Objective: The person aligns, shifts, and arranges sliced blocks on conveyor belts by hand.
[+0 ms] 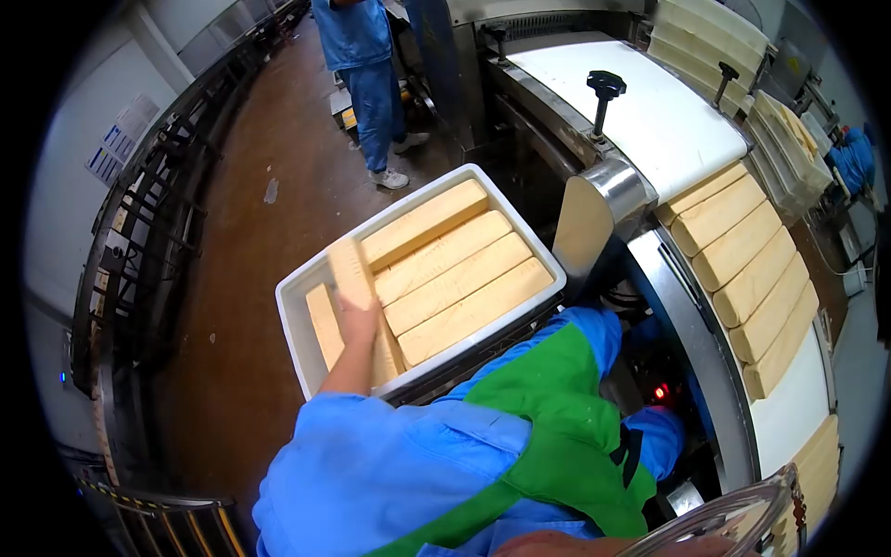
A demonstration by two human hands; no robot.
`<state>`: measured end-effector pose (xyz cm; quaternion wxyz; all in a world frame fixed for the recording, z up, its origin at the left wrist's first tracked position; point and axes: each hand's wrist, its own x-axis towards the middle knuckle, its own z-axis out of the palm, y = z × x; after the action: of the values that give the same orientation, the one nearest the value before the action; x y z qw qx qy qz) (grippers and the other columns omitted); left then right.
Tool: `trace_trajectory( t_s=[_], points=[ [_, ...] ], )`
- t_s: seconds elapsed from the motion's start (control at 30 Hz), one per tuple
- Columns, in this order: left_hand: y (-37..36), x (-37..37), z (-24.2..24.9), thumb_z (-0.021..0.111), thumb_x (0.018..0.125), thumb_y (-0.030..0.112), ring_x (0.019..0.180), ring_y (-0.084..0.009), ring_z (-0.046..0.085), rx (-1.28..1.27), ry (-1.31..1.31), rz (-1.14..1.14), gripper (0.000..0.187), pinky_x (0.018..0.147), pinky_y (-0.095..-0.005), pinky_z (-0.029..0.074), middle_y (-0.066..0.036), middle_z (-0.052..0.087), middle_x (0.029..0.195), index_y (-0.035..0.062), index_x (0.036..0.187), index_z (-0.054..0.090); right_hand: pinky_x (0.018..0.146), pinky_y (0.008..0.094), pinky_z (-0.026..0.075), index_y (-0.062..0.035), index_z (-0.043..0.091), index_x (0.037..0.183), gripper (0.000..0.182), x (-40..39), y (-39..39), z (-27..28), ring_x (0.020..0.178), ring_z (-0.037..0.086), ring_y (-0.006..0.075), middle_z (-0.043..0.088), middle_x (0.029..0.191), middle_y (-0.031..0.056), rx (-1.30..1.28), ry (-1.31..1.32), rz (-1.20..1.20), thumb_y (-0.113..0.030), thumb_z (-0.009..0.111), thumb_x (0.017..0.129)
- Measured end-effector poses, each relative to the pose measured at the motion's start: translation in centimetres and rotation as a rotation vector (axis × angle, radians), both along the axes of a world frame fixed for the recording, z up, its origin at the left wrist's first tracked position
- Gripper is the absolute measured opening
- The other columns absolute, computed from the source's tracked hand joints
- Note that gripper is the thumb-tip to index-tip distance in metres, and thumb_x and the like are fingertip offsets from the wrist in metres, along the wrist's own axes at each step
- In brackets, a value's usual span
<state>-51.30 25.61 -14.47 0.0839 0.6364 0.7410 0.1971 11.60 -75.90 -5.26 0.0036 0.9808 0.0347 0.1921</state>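
Note:
My left hand (357,321) reaches into a white tub (293,327) and grips a long pale-yellow dough block (350,266). This block lies crosswise near the tub's left end and is slightly blurred. Beside it, closer to the left wall, sits another pale block (323,320). Several similar blocks (457,278) lie side by side in the rest of the tub, and one block (425,223) at the far side looks raised above them. My right hand is out of view.
At right, a curved conveyor (631,102) with a white belt carries a row of blocks (742,265). A black knob (606,88) and metal cover (594,218) stand beside it. Another person (367,93) in blue stands ahead. Pale crates (784,153) are at upper right.

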Motion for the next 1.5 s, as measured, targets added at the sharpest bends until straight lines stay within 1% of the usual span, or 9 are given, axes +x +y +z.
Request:
trace_trajectory(
  t_s=[0.53,0.7,0.8,0.93,1.03,1.13,1.2,1.33,1.5],
  points=[
    [-1.4,2.1,1.5,0.045,0.099,0.057,0.127,-0.0459,0.057,-0.395,0.137,-0.039,0.074,0.106,-0.0504,0.048,-0.035,0.048,0.145,0.0332,0.164,0.021,0.113,0.0414,0.042,0.0029,0.048,0.148,0.078,2.7,7.4,-1.2,0.133,0.052,0.0377,0.057,0.142,0.0234,0.191,-0.159,-0.289,-0.047,0.069,0.092],
    [0.9,0.2,3.1,0.051,0.093,0.067,0.136,-0.0497,0.049,-0.525,0.102,-0.235,0.089,0.114,-0.0518,0.041,-0.036,0.041,0.151,0.0242,0.164,0.022,0.106,0.0442,0.047,-0.0002,0.042,0.152,0.076,0.8,11.1,6.7,0.123,0.057,0.0343,0.060,0.134,0.0176,1.508,0.323,-0.119,-0.038,0.070,0.092],
    [0.0,6.5,10.6,0.064,0.095,0.051,0.137,-0.0426,0.050,-0.067,0.018,-0.417,0.080,0.116,-0.0468,0.040,-0.025,0.042,0.156,0.0146,0.160,0.033,0.105,0.0466,0.048,-0.0001,0.038,0.154,0.073,-4.7,16.4,8.5,0.124,0.057,0.0341,0.058,0.137,0.0169,1.946,0.291,0.088,-0.034,0.065,0.096],
    [-5.1,17.7,17.3,0.064,0.101,0.026,0.138,-0.0298,0.050,-0.496,-1.144,-1.113,0.072,0.110,-0.0411,0.044,-0.015,0.039,0.161,0.0144,0.161,0.028,0.104,0.0518,0.051,0.0037,0.031,0.156,0.077,-14.7,28.4,4.8,0.129,0.057,0.0374,0.052,0.147,0.0194,2.291,0.311,0.569,-0.038,0.060,0.098],
    [-11.8,23.6,22.1,0.068,0.073,0.084,0.144,-0.0361,0.042,-0.583,-1.424,-1.423,0.128,0.113,-0.0466,0.039,-0.022,0.028,0.165,0.0235,0.166,0.005,0.110,0.0529,0.044,0.0039,0.026,0.158,0.115,-22.8,46.3,14.1,0.136,0.051,0.0378,0.046,0.151,0.0253,1.578,0.802,1.135,-0.063,0.077,0.078],
    [-12.6,24.5,24.6,0.073,0.073,0.079,0.136,-0.0370,0.052,-0.666,-1.687,-1.440,0.124,0.108,-0.0497,0.048,-0.025,0.035,0.159,0.0121,0.162,0.019,0.118,0.0516,0.035,0.0029,0.026,0.159,0.129,-25.2,51.9,18.8,0.144,0.043,0.0372,0.040,0.157,0.0265,1.200,0.787,1.247,-0.069,0.083,0.069],
    [-7.5,20.4,21.8,0.076,0.075,0.072,0.124,-0.0377,0.061,-0.672,-1.734,-1.327,0.113,0.098,-0.0514,0.056,-0.026,0.048,0.149,0.0028,0.155,0.034,0.123,0.0504,0.025,-0.0021,0.024,0.162,0.132,-21.6,49.7,18.3,0.151,0.034,0.0323,0.033,0.164,0.0204,0.728,0.478,1.035,-0.078,0.077,0.068],
    [5.8,4.3,8.8,0.068,0.088,0.054,0.104,-0.0385,0.070,-0.402,-1.784,-0.621,0.076,0.090,-0.0501,0.060,-0.024,0.068,0.124,-0.0031,0.136,0.057,0.125,0.0423,0.023,-0.0034,0.035,0.158,0.081,-6.2,33.0,10.9,0.151,0.033,0.0318,0.040,0.161,0.0164,0.387,-0.055,0.462,-0.015,0.070,0.086],
    [1.2,-6.2,10.9,0.065,0.088,0.016,0.120,-0.0332,0.060,0.040,-1.245,-0.158,0.091,0.096,-0.0431,0.055,-0.016,0.047,0.150,0.0235,0.165,0.017,0.112,0.0507,0.041,-0.0144,0.038,0.158,0.075,1.5,5.6,4.4,0.134,0.049,0.0442,0.047,0.153,0.0217,-0.138,0.301,-0.569,-0.048,0.063,0.096]
  ],
)
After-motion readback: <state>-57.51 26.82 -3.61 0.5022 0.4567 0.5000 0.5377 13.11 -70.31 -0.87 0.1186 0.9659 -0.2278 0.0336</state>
